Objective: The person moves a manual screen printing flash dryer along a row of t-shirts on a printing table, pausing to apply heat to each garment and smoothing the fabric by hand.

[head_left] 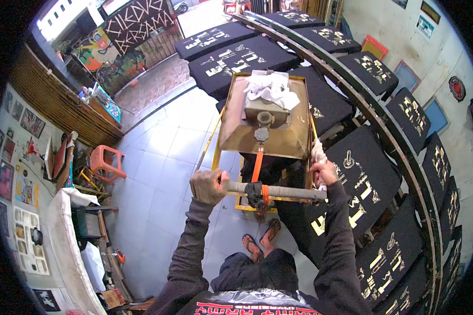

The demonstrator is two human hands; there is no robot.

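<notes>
A rusty tan metal hood (231,134) on a yellow wheeled-looking frame (240,206) fills the middle, with a crumpled white cloth (272,89) on top and an orange hose (257,167) running down from its fitting. Across its near side lies a tape-wrapped bar (299,193), with black and orange bindings at its middle. My left hand (209,186) is closed around the bar's left end. My right hand (323,172) grips the white cloth-wrapped upright handle (318,155) at the hood's right, just above the bar's right end.
Black T-shirts (362,168) with pale prints lie on rows of boards right and behind, beside a long curved rail (407,136). At left are a pink stool (108,161), a cluttered worktop (76,252) and a painted gate (110,52). My sandaled feet stand on white tiles (168,136).
</notes>
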